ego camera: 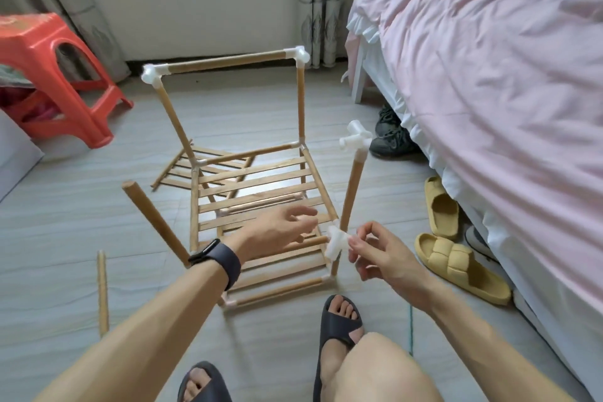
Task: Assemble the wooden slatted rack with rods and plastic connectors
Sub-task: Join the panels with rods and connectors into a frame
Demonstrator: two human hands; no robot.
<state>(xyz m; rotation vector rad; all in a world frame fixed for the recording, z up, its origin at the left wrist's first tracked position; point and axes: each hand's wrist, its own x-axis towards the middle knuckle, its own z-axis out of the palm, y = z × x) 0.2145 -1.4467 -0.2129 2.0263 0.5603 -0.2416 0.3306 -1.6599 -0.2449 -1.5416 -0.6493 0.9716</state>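
**Both hands at the rack's near right corner**

The half-built wooden rack [261,192] stands on the floor [81,206] at the centre of the view, its slatted shelf [257,188] framed by rods and white plastic connectors. The right hand [378,254] pinches the white connector [336,240] at the near right corner between thumb and fingertips. The left hand [277,230], wearing a dark wristband [217,258], reaches in from 8 o'clock with loosely curled fingers just beside the same joint; it seems to touch the horizontal rod there, though blur makes that uncertain. An upright rod [351,188] rises from this corner, capped by another connector [355,137]. A loose rod [102,294] lies on the floor at 8 o'clock. A second slatted panel [182,170] lies flat behind the frame. A red stool [55,75] sits at 10 o'clock, a pink bed [489,75] at 2 o'clock, and yellow slippers [456,258] at 4 o'clock.
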